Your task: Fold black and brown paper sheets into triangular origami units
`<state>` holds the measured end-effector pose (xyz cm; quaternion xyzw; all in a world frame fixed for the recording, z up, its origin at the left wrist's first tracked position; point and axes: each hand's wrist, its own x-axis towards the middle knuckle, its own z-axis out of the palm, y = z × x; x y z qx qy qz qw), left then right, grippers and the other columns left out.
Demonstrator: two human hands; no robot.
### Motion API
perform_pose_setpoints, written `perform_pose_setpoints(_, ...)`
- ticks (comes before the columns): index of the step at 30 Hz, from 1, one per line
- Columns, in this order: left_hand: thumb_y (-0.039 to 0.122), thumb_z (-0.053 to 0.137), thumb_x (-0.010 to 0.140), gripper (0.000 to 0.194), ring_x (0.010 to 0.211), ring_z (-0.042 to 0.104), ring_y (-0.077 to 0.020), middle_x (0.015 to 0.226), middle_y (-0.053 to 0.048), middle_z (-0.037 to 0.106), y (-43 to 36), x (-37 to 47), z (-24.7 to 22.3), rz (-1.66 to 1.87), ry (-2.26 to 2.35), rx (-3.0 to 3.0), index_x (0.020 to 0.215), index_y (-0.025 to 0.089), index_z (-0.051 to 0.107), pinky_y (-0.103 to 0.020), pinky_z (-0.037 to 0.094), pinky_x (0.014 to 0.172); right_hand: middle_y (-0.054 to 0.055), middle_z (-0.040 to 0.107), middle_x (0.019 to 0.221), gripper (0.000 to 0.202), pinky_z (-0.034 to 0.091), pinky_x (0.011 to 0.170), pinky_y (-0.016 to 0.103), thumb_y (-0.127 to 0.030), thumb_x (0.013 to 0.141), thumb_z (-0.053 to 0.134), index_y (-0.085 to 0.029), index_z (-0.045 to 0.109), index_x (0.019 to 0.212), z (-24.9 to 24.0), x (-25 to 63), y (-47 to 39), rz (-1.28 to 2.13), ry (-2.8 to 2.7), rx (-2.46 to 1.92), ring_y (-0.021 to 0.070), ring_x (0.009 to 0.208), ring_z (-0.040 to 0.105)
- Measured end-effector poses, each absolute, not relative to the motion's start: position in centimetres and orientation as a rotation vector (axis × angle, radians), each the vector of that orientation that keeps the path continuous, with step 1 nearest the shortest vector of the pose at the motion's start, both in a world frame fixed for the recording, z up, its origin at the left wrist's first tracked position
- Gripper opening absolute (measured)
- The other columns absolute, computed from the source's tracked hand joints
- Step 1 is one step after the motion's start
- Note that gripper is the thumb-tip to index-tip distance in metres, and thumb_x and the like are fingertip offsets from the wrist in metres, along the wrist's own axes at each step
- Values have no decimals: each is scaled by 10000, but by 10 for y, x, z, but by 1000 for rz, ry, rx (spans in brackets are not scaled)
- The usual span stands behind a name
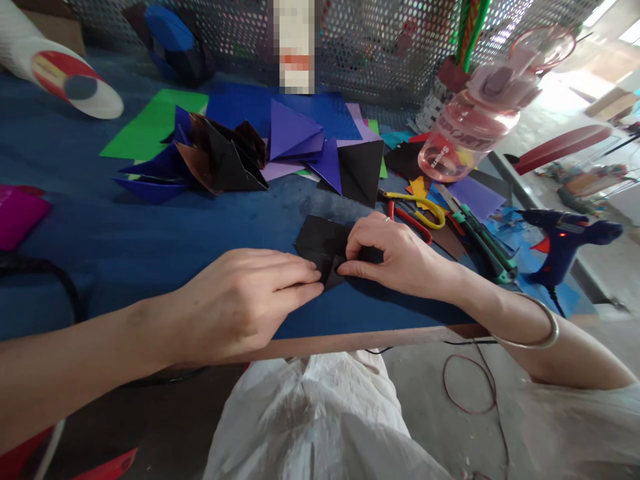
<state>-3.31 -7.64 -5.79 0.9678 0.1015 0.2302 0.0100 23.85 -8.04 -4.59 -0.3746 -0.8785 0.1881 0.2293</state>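
A sheet of black paper (pixel 323 235), partly folded, lies on the blue tabletop near its front edge. My left hand (pixel 250 293) rests flat with fingers stretched out, its fingertips pressing the paper's left part down. With thumb and bent fingers, my right hand (pixel 387 253) pinches a small folded flap of the same paper. Part of the sheet is hidden under both hands. Just behind the right hand lie scissors (pixel 425 212) with red and yellow handles.
Folded blue, brown and black paper pieces (pixel 225 157) stand at the back. Green-handled cutters (pixel 483 237), a blue glue gun (pixel 560 240) and a pink water bottle (pixel 470 127) are on the right. A magenta piece (pixel 20 217) and a black cable (pixel 60 277) lie at left.
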Motion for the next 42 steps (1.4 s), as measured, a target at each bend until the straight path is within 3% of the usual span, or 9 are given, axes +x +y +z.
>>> perform_pose_setpoints(5,27,488,906,314,990,751,-204,1091,-86,782,-78,-31,-57,839,343,3026,1112,125,704,-328,625,887,25,670,827,221,431,778,318,-322,890,766,-178,625,800,-46,235,-85,505,-2380,-1146,173,817,575)
perform_pose_setpoints(9,26,468,924,396,959,738,-198,1103,-76,766,-78,-27,-55,785,339,3055,1255,148,648,-318,614,823,33,660,843,226,422,774,316,-332,893,762,-172,625,813,-47,235,-87,469,-2388,-1176,180,831,559)
perform_pose_setpoints(12,37,444,940,401,944,722,-204,1075,-68,758,-78,-25,-55,685,350,3086,1234,183,673,-320,590,792,40,655,862,238,415,771,316,-350,889,767,-169,625,829,-47,235,-87,441,-2398,-1195,187,843,552)
perform_pose_setpoints(17,33,392,959,393,950,705,-222,1039,-86,751,-80,-22,-52,647,319,3119,1182,151,694,-336,566,798,47,653,901,250,413,799,327,-376,893,760,-172,621,856,-47,234,-87,434,-2406,-1216,199,879,553)
perform_pose_setpoints(23,62,385,992,357,954,709,-203,1030,-78,754,-81,-21,-50,663,304,3157,1142,147,698,-312,574,820,63,651,993,382,408,848,373,-510,828,792,-188,611,925,-46,230,-92,425,-2424,-1329,234,942,543)
perform_pose_setpoints(33,45,487,944,333,1031,710,-211,1062,-73,755,-82,-26,-55,654,254,3075,1186,151,691,-336,609,896,59,639,1043,309,457,894,384,-330,805,819,-192,622,999,-42,244,-79,569,-2377,-1320,230,987,588)
perform_pose_setpoints(38,35,457,932,341,975,707,-208,1062,-86,742,-76,-26,-55,629,283,2996,1138,142,706,-328,599,827,126,593,1269,534,461,997,462,-337,773,838,-182,591,1221,-42,251,-74,541,-2390,-1338,278,1154,569)
perform_pose_setpoints(42,70,491,930,322,978,684,-180,1104,-58,711,-69,-22,-53,648,384,2763,1116,209,714,-306,571,847,123,634,1223,664,478,987,472,-401,738,870,-174,576,1289,-43,248,-74,544,-2380,-1348,286,1131,601)
